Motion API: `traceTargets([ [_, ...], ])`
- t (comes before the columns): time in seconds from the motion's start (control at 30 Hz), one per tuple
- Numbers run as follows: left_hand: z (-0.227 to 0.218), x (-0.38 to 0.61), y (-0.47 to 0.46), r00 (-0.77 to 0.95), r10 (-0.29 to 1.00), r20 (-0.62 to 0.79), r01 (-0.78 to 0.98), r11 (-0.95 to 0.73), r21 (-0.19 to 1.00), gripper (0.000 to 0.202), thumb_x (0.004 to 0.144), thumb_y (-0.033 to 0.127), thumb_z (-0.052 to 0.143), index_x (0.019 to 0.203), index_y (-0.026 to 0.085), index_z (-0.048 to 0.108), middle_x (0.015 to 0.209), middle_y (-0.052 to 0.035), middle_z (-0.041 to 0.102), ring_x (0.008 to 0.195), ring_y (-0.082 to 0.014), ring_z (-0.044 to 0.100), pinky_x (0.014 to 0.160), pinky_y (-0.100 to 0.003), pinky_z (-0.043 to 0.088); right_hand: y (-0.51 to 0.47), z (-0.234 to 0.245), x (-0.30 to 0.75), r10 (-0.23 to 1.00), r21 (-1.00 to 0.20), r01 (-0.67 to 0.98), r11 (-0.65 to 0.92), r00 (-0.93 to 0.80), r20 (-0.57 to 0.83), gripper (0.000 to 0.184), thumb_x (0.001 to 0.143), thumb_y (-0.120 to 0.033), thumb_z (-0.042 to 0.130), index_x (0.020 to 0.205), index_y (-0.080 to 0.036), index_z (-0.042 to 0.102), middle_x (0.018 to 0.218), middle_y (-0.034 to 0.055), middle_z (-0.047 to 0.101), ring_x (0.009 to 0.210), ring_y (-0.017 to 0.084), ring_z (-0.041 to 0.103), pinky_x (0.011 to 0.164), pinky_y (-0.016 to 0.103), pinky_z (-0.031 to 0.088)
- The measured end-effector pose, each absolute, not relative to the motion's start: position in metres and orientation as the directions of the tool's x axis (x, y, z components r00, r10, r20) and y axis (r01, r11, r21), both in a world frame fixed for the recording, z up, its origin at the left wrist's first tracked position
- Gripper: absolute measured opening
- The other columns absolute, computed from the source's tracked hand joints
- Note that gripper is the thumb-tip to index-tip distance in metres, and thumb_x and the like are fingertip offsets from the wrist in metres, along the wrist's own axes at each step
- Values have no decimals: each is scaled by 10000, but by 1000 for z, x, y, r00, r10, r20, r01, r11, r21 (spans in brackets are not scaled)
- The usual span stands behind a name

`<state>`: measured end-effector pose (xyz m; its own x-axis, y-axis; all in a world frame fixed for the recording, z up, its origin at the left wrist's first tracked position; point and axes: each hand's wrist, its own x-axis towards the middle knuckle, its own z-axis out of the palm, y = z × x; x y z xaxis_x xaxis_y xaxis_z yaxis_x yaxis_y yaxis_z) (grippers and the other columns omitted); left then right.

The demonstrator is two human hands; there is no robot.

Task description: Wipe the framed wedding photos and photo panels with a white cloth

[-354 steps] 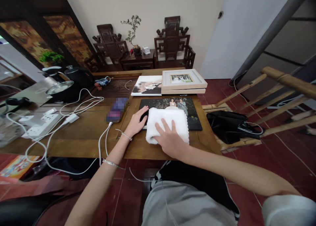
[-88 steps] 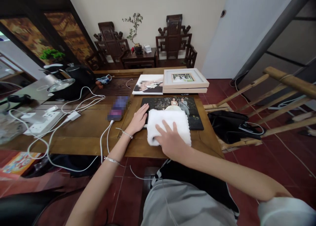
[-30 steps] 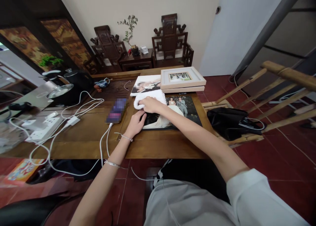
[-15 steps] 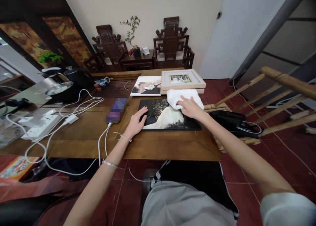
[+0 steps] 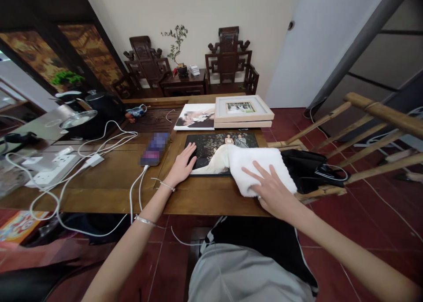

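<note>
Photo panel (image 5: 206,152): centre of frame, on wooden table (image 5: 205,200), right part hidden by white cloth (image 5: 277,159) | left hand (image 5: 181,164): fingers slightly spread, at panel's left edge | right hand (image 5: 276,194): fingers wide atop cloth

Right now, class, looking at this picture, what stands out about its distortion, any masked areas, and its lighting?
Head view: wide-angle distortion seems to make the dark cabinet and pale door lean outward. Head view: pixel blocks mask the phone screen. Head view: lighting looks soft, the white cloth bright, with no strong glare on the dark photo panel.
</note>
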<state>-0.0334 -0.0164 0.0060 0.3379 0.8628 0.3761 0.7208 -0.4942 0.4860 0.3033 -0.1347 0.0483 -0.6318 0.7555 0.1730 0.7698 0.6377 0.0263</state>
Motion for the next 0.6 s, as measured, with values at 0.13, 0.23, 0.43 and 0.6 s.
traceTargets([
  [0.13, 4, -34, -15, 349, 858, 378, 729, -501, 467, 516, 1000, 373, 373, 1444, 131, 475, 1549, -152, 430, 1481, -256, 331, 1219, -494, 273, -164, 42, 298, 740, 8, 757, 653, -640, 207, 389, 644, 37, 508, 874, -186, 728, 1570, 64, 406, 1451, 469, 270, 1068, 779, 284],
  [0.23, 4, -34, -14, 358, 850, 387, 723, -515, 461, 507, 1000, 373, 375, 1434, 135, 487, 1541, -149, 443, 1475, -260, 344, 1216, -501, 281, -166, 41, 295, 743, -16, 756, 654, -638, 203, 378, 642, 39, 500, 853, -180, 723, 1564, 67, 414, 1449, 481, 262, 1059, 795, 268],
  [0.43, 5, -34, -15, 352, 852, 386, 720, -511, 469, 505, 999, 385, 387, 1430, 147, 497, 1543, -141, 443, 1472, -263, 350, 1216, -504, 286, -124, 62, 297, 766, -132, 755, 642, -638, 77, 514, 664, 40, 436, 1040, -183, 707, 1539, 83, 459, 1471, 423, 254, 1079, 746, 280],
  [0.6, 5, -35, -14, 353, 850, 392, 710, -516, 479, 504, 998, 388, 392, 1424, 141, 502, 1539, -144, 446, 1471, -252, 352, 1218, -497, 281, -58, 79, 297, 798, -144, 789, 597, -602, 9, 558, 734, -5, 422, 1222, -152, 649, 1399, 199, 574, 1451, 357, 337, 1091, 624, 326],
])
